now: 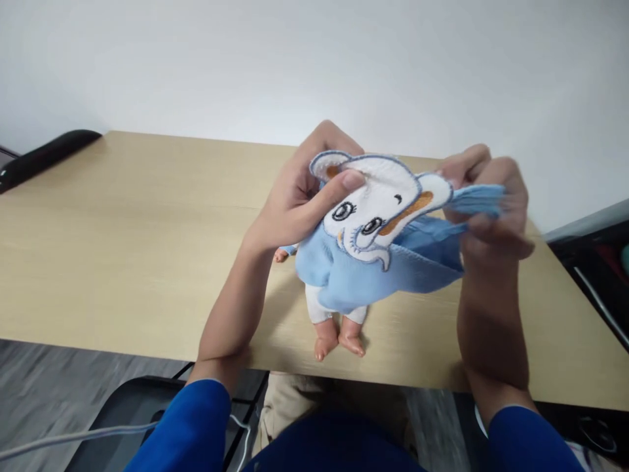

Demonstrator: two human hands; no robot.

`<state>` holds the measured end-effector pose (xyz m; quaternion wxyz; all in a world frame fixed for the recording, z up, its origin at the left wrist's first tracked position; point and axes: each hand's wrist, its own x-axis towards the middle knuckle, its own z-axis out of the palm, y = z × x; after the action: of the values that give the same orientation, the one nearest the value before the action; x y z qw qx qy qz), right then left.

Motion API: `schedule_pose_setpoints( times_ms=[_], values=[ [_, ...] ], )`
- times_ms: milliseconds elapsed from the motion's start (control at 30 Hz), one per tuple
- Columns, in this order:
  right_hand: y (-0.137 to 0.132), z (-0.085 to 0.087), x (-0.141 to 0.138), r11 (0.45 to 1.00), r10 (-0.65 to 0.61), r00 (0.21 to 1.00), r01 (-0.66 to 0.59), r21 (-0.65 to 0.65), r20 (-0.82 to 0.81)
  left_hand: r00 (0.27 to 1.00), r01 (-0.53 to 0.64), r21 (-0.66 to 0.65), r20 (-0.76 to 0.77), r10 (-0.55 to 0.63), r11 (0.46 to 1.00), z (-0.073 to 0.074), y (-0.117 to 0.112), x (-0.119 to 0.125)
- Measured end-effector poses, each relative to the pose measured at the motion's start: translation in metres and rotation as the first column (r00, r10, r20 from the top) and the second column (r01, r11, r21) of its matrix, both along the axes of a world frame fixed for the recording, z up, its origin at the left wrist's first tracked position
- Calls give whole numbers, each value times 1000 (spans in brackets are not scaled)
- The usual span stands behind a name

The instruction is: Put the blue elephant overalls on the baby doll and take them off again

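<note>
In mid-frame, the left hand (299,200) pinches the animal patch (376,187) while the right hand (491,203) grips gathered blue cloth (363,278), apparently holding it open over the doll (325,331).

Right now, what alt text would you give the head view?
A left hand pinches a white animal face patch on light blue cloth while the blurred right hand grips its gathered side. Below, a doll's bare feet and white legwear show on a pale table.
</note>
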<state>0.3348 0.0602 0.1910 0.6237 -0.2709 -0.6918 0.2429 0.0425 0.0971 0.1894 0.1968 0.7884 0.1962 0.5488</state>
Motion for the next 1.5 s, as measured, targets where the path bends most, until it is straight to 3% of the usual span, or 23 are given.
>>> schedule_pose_setpoints(
  times_ms=[100, 267, 433, 533, 633, 700, 767, 867, 967, 1033, 1100, 1200, 1267, 1367, 1433, 1500],
  values=[
    [7, -1, -13, 999, -27, 994, 25, -25, -110, 997, 78, 14, 18, -79, 997, -1, 5, 4],
    [23, -11, 7, 949, 282, 959, -282, -141, -23, 987, 133, 66, 80, -138, 989, 2, 8, 12],
    [32, -16, 50, 994, 70, 990, -59, -93, 126, 997, 76, 100, -17, -74, 992, 4, 13, 3],
    [26, -10, 48, 974, 164, 955, -117, -195, 246, 997, 32, 64, -79, -27, 997, 4, 15, 3],
    [19, -8, 26, 944, 308, 820, -201, -262, 483, 990, 137, 89, 9, -139, 987, 0, 14, 12],
    [16, -10, 10, 932, 341, 765, -201, -300, 546, 982, 188, 22, 17, -189, 982, -2, 11, 18],
    [13, -14, -2, 903, 386, 765, -201, -379, 515, 983, 176, -99, -43, -181, 979, -2, 8, 19],
    [7, -14, -8, 896, 375, 829, -210, -391, 415, 956, 137, -234, -223, -190, 963, 3, 8, 7],
    [2, -10, -7, 919, 278, 924, -176, -354, 263, 860, 213, -348, -376, -344, 913, 9, 17, -12],
    [2, -10, -6, 907, 271, 944, -186, -377, 187, 804, 280, -414, -392, -447, 866, 10, 24, -20],
    [5, -14, -6, 857, 391, 897, -273, -437, 207, 805, 320, -425, -350, -479, 847, 8, 29, -21],
    [16, -25, -9, 735, 641, 687, -419, -533, 343, 857, 354, -358, -246, -452, 864, 2, 31, -14],
    [23, -32, -11, 734, 657, 636, -416, -537, 405, 877, 346, -329, -219, -428, 879, 0, 30, -11],
    [26, -37, -12, 763, 586, 731, -355, -539, 349, 819, 354, -377, -317, -479, 856, 3, 30, -15],
    [22, -39, -10, 761, 560, 783, -356, -542, 271, 716, 408, -446, -385, -582, 797, 8, 32, -23],
    [14, -41, -6, 816, 457, 856, -294, -498, 243, 642, 437, -506, -403, -652, 744, 11, 36, -30]
  ],
)
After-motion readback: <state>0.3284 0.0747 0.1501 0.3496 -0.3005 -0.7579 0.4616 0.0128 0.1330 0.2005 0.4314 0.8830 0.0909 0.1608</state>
